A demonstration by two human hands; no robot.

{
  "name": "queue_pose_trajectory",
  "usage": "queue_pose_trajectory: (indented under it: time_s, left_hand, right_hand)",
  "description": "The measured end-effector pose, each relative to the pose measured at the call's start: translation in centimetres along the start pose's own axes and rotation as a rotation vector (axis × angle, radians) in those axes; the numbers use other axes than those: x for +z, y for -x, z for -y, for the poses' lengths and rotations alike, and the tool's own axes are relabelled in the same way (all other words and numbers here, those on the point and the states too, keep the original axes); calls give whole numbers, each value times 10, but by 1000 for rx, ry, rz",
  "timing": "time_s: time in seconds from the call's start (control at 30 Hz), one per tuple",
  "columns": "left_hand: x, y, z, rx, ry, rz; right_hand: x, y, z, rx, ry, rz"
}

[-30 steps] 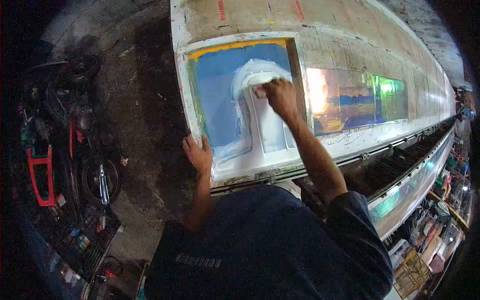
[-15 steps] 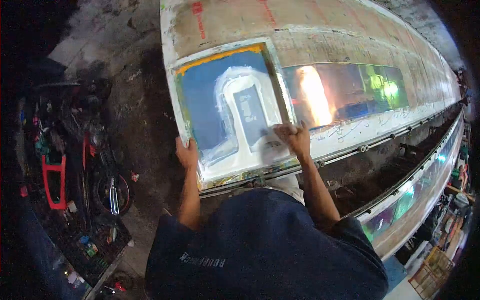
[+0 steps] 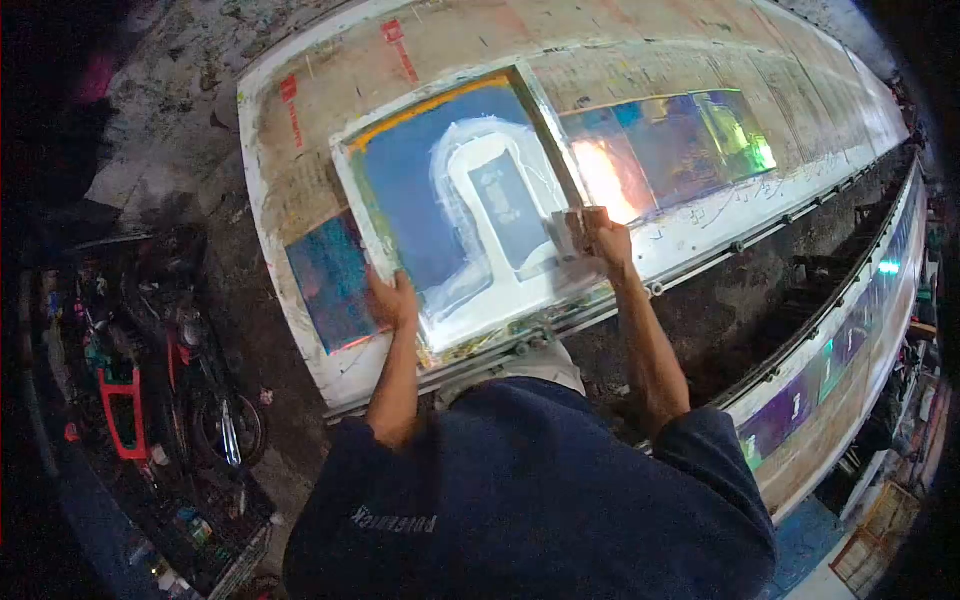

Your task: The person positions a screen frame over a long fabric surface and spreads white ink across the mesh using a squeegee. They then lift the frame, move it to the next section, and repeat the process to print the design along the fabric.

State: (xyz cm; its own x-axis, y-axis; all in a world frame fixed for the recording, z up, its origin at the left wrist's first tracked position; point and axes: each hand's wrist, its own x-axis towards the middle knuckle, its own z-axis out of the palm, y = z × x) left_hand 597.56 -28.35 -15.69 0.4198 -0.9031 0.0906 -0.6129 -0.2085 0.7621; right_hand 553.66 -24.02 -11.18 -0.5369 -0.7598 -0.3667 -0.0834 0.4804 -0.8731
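A screen-printing frame (image 3: 349,180) lies on the long table, its blue mesh (image 3: 405,190) bearing a white arch-shaped area around a small blue-grey rectangle. My left hand (image 3: 393,300) grips the lower left side of this frame, thumb on top. In my right hand (image 3: 614,248) is a squeegee (image 3: 578,232) with a brown edge, blurred by motion, over the frame's lower right corner. A dark blue shiny sheet (image 3: 335,280) lies on the table to the left of the frame. More shiny sheets (image 3: 680,145) continue in a row to its right.
The long table (image 3: 290,175) has a metal rail (image 3: 740,246) along its near edge. A second table (image 3: 800,400) with shiny sheets runs behind me at right. At left stand a bicycle (image 3: 228,430) and a red frame-like object (image 3: 124,412).
The screen frame has shifted right along the table, uncovering the dark blue sheet at its left. My left hand keeps to its left side; the squeegee in my right hand now shows clearly.
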Motion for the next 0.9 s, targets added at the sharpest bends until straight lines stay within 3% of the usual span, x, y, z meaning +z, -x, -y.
queue_pose_trajectory:
  time_s: [0.1, 0.13, 0.2, 0.27, 0.3, 0.37, 0.43, 0.47, 0.5, 0.57, 0.63, 0.7, 0.8, 0.87, 0.9]
  left_hand:
    - [-11, 6, -11, 33, -140, -50]
    - [-22, 4, -22, -50, -127, 84]
    - [-29, 6, -35, -33, -252, 59]
    - [-30, 1, -32, 13, -437, 61]
    - [-31, 1, -33, 9, -434, 63]
    - [-35, 3, -43, 34, -356, 26]
    - [-36, 5, -49, 21, -328, 5]
    - [-41, 9, -53, 17, -317, -8]
    - [-41, 9, -57, 11, -300, -23]
    - [-45, 12, -55, -19, -277, 14]
    - [-43, 8, -52, 7, -208, 24]
    - [-44, 4, -57, 10, -169, 6]
    - [-48, 7, -56, -28, -144, 27]
    - [-44, 4, -60, -73, -143, 44]
    - [-46, 3, -61, -32, -174, 28]
  right_hand:
    - [-10, 54, 55, -54, -59, -46]
    - [-11, 51, 45, -46, -54, -25]
    - [-1, 46, 33, -175, -39, -48]
    - [-2, 59, 61, -86, -17, 18]
    - [-4, 64, 73, 0, 10, 73]
    - [-6, 67, 79, -36, 60, 62]
    - [8, 95, 112, -654, 916, 113]
    - [32, 112, 100, -524, 1008, -188]
    - [47, 111, 120, -670, 1010, -84]
    - [85, 68, 157, -757, 1163, 166]
    - [127, 4, 200, -1026, 1070, 269]
    - [162, -54, 233, -1125, 1225, 304]
    - [163, -56, 187, -972, 1189, 261]
    - [131, -1, 155, -1117, 1063, 173]
    - [115, 31, 144, -1042, 1028, 187]
